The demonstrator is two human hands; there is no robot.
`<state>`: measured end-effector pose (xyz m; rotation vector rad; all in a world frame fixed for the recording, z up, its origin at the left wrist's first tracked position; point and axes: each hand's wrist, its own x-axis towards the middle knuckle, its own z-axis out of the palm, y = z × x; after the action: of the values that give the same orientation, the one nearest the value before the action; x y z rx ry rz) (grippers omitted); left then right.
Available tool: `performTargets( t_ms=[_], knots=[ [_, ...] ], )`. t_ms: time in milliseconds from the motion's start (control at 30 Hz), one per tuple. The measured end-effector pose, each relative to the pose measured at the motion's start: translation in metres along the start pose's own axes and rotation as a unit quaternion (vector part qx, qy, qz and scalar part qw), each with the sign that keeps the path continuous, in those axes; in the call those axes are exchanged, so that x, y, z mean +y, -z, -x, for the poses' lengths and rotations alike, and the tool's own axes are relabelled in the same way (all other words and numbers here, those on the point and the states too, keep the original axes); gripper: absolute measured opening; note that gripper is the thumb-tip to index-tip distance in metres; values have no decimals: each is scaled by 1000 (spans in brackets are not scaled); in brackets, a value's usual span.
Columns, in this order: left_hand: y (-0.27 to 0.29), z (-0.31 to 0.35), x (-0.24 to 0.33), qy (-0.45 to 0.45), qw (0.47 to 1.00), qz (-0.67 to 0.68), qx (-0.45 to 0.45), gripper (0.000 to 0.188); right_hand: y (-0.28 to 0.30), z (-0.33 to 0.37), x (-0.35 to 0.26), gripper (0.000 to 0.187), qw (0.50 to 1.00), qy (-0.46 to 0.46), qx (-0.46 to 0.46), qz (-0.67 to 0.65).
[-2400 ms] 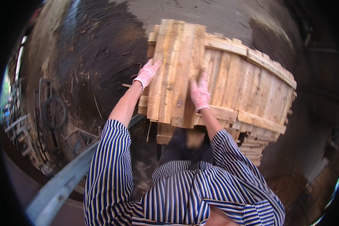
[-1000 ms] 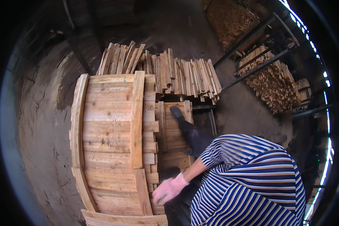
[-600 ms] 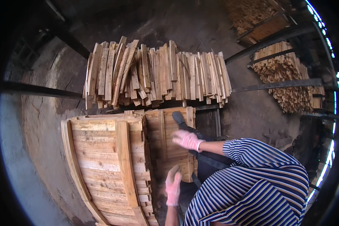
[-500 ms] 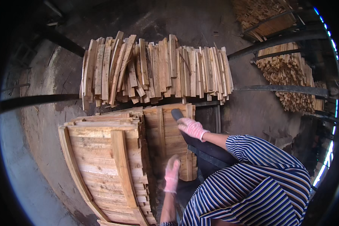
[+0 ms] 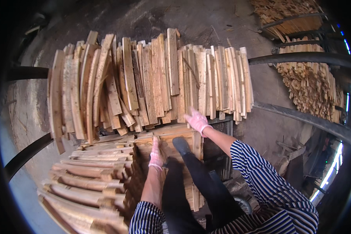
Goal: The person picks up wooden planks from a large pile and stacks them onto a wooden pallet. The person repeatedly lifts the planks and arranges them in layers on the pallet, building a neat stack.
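Note:
A long row of loose wooden slats (image 5: 150, 82) lies side by side across the far side, uneven in length. My right hand (image 5: 199, 121), in a pink and white glove, reaches to the near ends of these slats with its fingers spread. It holds nothing that I can see. My left hand (image 5: 156, 155), gloved alike, is stretched out above a flat wooden panel (image 5: 197, 156), fingers straight and pointing at the slats. Between my hands, my dark shoe (image 5: 181, 146) is over that panel.
To my left stands a stack of slatted wooden panels (image 5: 93, 183). Dark metal bars (image 5: 308, 119) run out beside the slat row. Further piles of cut wood (image 5: 308, 80) lie at the far right. A small wheel (image 5: 242, 204) shows beside my leg.
Both hands have moved forward, the right from my leg to the slat ends, the left from beside the stack to over the panel. My view has shifted, and the slats appear closer.

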<state>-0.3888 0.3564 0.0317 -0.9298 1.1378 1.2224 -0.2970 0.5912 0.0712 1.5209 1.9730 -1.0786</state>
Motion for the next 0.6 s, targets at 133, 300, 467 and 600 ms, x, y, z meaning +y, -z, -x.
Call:
performTargets(
  t_ms=[133,300,467,600],
  knots=[
    [20,-144,32,39,998,21,-39,130,-27,-115,-67,93,996,-20,6,-82],
    [-43,-241,24,-22,975,199,-96,108,-96,-210,-86,130,987,-64,150,2],
    [-26,-232,14,-78,979,186,-27,90,-116,-209,-88,139,989,-55,134,-6],
    [-75,-172,-20,-125,985,117,-31,79,-62,-201,-41,140,991,-64,51,-102]
  ],
)
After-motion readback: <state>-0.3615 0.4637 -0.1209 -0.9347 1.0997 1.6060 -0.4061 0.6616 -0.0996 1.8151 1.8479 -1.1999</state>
